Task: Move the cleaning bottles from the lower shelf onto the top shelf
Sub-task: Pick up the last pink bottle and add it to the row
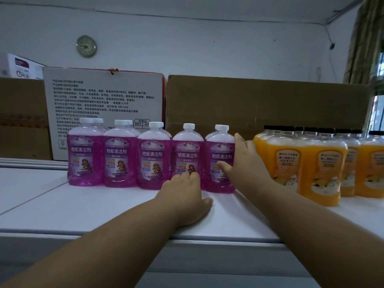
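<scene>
Top shelf [62, 206], white, taken as the reference. Five purple bottles [153, 156] with white caps stand upright in a front row on it, more caps showing directly behind them. Orange bottles [324, 173] with black caps stand on the same shelf, to the right of the purple row.

Left hand [185, 196] lies low on the shelf surface, fingertips against the base of the fourth purple bottle [188, 154] from the left; fingers look loosely bent, touching, not wrapped round it.

Right hand [243, 163] is at the rightmost purple bottle [220, 159]: thumb across its label front, fingers up its right side, between it and the orange bottles, clasping it.

Behind the shelf's bottles: a white printed carton [104, 96], a brown cardboard box [268, 100]. A round clock [86, 46] hangs on the wall above.
</scene>
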Demonstrator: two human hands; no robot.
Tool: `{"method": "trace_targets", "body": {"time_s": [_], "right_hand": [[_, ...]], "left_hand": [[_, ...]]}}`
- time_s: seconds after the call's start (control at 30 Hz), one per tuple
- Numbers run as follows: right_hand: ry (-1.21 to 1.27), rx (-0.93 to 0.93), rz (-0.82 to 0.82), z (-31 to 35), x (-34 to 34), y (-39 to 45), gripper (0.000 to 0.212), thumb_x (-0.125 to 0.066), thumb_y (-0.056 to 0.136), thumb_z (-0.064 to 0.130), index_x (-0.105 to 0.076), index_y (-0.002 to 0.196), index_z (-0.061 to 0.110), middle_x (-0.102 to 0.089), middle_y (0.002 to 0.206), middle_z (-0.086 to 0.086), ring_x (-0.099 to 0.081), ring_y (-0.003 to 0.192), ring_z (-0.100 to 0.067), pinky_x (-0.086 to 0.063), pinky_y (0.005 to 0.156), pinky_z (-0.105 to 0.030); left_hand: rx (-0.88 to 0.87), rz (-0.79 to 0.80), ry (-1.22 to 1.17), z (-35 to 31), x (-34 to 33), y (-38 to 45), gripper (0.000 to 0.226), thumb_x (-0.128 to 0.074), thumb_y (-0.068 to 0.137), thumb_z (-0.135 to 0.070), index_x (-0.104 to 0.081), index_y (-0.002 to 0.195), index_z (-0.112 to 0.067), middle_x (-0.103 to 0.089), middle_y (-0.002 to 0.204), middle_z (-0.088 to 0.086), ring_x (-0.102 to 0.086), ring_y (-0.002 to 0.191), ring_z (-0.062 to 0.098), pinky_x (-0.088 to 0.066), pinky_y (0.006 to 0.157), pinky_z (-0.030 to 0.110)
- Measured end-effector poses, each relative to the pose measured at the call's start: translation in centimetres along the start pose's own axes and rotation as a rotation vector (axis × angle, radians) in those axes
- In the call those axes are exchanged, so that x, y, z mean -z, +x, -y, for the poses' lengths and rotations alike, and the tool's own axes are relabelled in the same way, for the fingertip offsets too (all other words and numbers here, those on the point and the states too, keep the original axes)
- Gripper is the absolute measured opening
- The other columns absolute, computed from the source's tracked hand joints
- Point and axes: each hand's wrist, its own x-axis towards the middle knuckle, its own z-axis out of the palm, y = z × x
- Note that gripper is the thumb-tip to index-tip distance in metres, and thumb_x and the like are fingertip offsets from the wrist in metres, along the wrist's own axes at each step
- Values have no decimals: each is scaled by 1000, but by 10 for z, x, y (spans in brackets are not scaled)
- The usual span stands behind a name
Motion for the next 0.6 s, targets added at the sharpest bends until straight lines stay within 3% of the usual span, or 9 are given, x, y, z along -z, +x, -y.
{"method": "trace_targets", "body": {"time_s": [0.43, 0.6], "right_hand": [[-28, 5, 40, -1, 1, 5, 93, -69, 88, 40, -10, 155, 16, -38, 139, -10, -52, 119, -22, -50, 92, -32], [-116, 62, 37, 2, 10, -7, 98, -72, 84, 46, -10, 154, 18, -39, 136, -8, -53, 116, -21, -51, 88, -31]], "left_hand": [[-17, -27, 9, 0, -2, 1, 58, -48, 91, -60, -42, 135, -22, -49, 132, 3, -45, 120, 25, -39, 102, 45], [-56, -100, -16, -3, 6, -7, 51, -53, 91, -54, -46, 131, -22, -52, 127, 2, -50, 114, 23, -46, 97, 43]]}}
